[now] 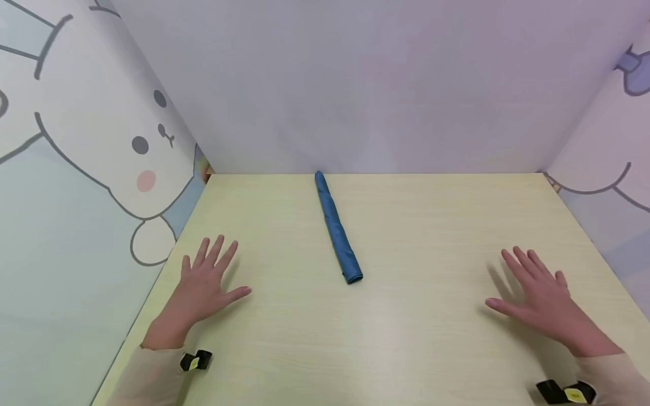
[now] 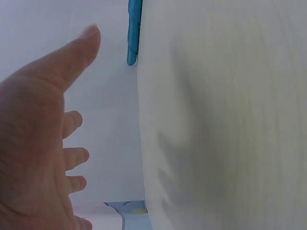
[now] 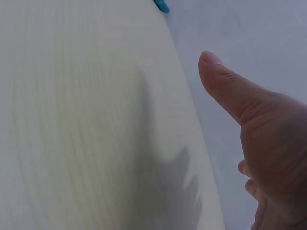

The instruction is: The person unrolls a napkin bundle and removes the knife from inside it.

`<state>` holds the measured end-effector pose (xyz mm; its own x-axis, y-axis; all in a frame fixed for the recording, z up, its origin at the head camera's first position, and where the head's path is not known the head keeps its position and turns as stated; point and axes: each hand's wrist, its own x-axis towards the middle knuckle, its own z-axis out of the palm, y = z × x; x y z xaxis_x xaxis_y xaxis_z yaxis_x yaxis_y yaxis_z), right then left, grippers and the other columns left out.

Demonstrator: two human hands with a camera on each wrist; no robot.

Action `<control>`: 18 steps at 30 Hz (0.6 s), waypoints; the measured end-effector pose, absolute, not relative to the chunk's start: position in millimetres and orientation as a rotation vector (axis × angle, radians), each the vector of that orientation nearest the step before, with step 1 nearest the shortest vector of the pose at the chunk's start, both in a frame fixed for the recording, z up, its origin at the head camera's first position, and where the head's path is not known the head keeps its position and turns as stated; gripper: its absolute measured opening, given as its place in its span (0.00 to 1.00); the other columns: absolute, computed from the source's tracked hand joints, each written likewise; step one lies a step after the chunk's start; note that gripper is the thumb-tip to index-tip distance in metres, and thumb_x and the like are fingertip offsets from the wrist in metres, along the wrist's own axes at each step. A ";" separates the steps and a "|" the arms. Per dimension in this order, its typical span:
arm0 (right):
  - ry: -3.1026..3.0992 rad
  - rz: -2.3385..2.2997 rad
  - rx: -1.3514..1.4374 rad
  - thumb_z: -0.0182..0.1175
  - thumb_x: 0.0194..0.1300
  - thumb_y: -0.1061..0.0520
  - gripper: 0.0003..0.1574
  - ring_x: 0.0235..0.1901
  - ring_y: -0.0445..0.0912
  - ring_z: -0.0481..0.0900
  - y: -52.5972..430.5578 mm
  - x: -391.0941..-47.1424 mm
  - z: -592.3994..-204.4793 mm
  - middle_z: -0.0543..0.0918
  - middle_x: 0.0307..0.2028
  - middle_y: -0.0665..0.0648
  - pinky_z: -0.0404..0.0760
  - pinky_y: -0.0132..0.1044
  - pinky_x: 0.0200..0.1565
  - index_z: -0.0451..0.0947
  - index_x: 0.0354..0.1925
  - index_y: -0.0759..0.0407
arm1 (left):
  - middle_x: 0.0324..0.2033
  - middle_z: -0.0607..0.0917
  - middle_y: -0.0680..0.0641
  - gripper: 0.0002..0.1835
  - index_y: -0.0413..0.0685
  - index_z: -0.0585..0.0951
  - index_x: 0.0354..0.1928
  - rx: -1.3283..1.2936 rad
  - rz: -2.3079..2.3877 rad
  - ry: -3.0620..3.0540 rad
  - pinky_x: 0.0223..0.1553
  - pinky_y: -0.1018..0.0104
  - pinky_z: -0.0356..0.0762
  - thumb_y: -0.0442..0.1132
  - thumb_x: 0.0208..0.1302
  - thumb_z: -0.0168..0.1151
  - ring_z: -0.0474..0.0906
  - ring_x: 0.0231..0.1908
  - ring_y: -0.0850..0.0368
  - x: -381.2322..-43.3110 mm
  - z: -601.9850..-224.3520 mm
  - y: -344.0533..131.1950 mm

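A long, narrow roll of blue fabric (image 1: 337, 231) lies on the table, slanting from the back edge toward the middle in the head view. To its left my left hand (image 1: 203, 290) hovers over the tabletop, fingers spread and holding nothing. Farther off on the right, my right hand (image 1: 540, 299) is likewise spread above the table with nothing in it. The left wrist view catches one end of the blue roll (image 2: 134, 33) beyond the thumb. Just a tip of the blue roll (image 3: 162, 5) shows at the top of the right wrist view.
The pale wooden table (image 1: 431, 237) meets a plain light wall (image 1: 355, 84) at its back edge. Cartoon-printed panels stand at the left (image 1: 76, 225) and right (image 1: 609, 169) sides. Each sleeve carries a small black device, the left device (image 1: 196, 361) and the right device (image 1: 566, 392).
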<state>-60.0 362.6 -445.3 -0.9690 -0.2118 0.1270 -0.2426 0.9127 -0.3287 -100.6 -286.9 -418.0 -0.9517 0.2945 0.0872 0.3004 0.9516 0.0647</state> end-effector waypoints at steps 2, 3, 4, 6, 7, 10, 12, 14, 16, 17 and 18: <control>-2.976 0.558 0.390 0.71 0.51 0.38 0.69 0.74 0.55 0.31 355.5 -64.5 -444.2 0.42 0.75 0.63 0.25 0.74 0.57 0.40 0.77 0.49 | 0.73 0.51 0.37 0.55 0.53 0.53 0.76 -0.476 -0.128 -3.029 0.55 0.23 0.44 0.74 0.53 0.58 0.41 0.71 0.33 -104.2 -418.3 -281.4; -2.971 0.571 0.410 0.71 0.51 0.38 0.68 0.74 0.55 0.32 351.7 -66.8 -443.6 0.44 0.75 0.63 0.26 0.75 0.57 0.41 0.77 0.49 | 0.73 0.51 0.37 0.55 0.53 0.53 0.76 -0.485 -0.130 -3.027 0.56 0.23 0.44 0.74 0.53 0.58 0.41 0.71 0.33 -106.1 -418.6 -278.6; -2.965 0.582 0.430 0.71 0.51 0.39 0.68 0.74 0.56 0.33 347.9 -68.6 -443.2 0.46 0.75 0.64 0.28 0.75 0.58 0.42 0.77 0.50 | 0.73 0.51 0.37 0.55 0.52 0.53 0.76 -0.497 -0.132 -3.027 0.56 0.23 0.44 0.74 0.53 0.58 0.41 0.71 0.33 -108.3 -418.8 -275.8; -2.953 0.596 0.479 0.71 0.52 0.38 0.66 0.74 0.57 0.36 340.4 -72.5 -442.4 0.49 0.74 0.65 0.31 0.76 0.58 0.44 0.77 0.51 | 0.73 0.52 0.37 0.54 0.52 0.53 0.76 -0.523 -0.131 -3.023 0.56 0.23 0.44 0.74 0.53 0.57 0.42 0.71 0.33 -113.6 -419.2 -270.2; -2.950 0.601 0.504 0.71 0.52 0.38 0.66 0.74 0.57 0.37 336.5 -74.6 -441.9 0.49 0.74 0.65 0.33 0.76 0.58 0.45 0.77 0.51 | 0.73 0.51 0.38 0.54 0.53 0.53 0.76 -0.535 -0.129 -3.022 0.56 0.23 0.44 0.74 0.54 0.57 0.42 0.71 0.34 -116.6 -419.4 -267.3; -2.949 0.606 0.566 0.71 0.52 0.38 0.64 0.73 0.59 0.41 324.1 -82.8 -440.7 0.52 0.73 0.66 0.37 0.76 0.58 0.47 0.76 0.54 | 0.74 0.51 0.38 0.54 0.54 0.52 0.76 -0.576 -0.128 -3.024 0.57 0.23 0.44 0.74 0.55 0.55 0.41 0.72 0.35 -126.8 -419.1 -258.6; -2.954 0.605 0.593 0.70 0.53 0.37 0.63 0.73 0.59 0.43 315.1 -89.3 -439.9 0.54 0.72 0.65 0.40 0.75 0.59 0.50 0.75 0.55 | 0.74 0.50 0.39 0.53 0.54 0.52 0.76 -0.600 -0.145 -3.030 0.57 0.23 0.43 0.74 0.55 0.55 0.40 0.72 0.35 -134.5 -418.3 -252.6; -2.954 0.604 0.620 0.70 0.52 0.36 0.62 0.72 0.60 0.46 305.6 -96.4 -439.0 0.57 0.72 0.65 0.44 0.74 0.59 0.53 0.74 0.57 | 0.74 0.49 0.40 0.53 0.55 0.51 0.76 -0.628 -0.158 -3.037 0.58 0.23 0.42 0.74 0.56 0.54 0.39 0.72 0.36 -142.6 -417.1 -246.1; -2.954 0.599 0.656 0.69 0.53 0.35 0.61 0.72 0.59 0.47 296.8 -103.3 -438.4 0.58 0.71 0.64 0.46 0.74 0.59 0.55 0.74 0.58 | 0.75 0.48 0.41 0.52 0.55 0.51 0.76 -0.657 -0.165 -3.046 0.58 0.24 0.42 0.74 0.57 0.52 0.39 0.72 0.36 -151.1 -416.6 -239.0; -2.953 0.598 0.674 0.69 0.53 0.34 0.60 0.72 0.59 0.48 292.6 -106.2 -438.5 0.59 0.71 0.64 0.47 0.73 0.59 0.56 0.73 0.58 | 0.75 0.47 0.41 0.52 0.56 0.50 0.77 -0.673 -0.164 -3.053 0.58 0.24 0.42 0.75 0.58 0.50 0.38 0.73 0.37 -155.7 -416.9 -235.2; -2.951 0.596 0.696 0.68 0.53 0.34 0.60 0.72 0.60 0.48 288.5 -109.2 -438.6 0.59 0.71 0.64 0.48 0.73 0.59 0.56 0.73 0.58 | 0.75 0.47 0.41 0.51 0.56 0.49 0.77 -0.690 -0.163 -3.058 0.59 0.24 0.42 0.75 0.58 0.49 0.38 0.73 0.37 -160.1 -417.1 -231.1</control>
<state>-109.2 288.5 -438.6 -0.8971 -0.4202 0.1364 -0.4402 0.8241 -0.3566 -160.1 -231.1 -417.1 -0.9034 0.4280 0.0252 0.4282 0.8980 0.1008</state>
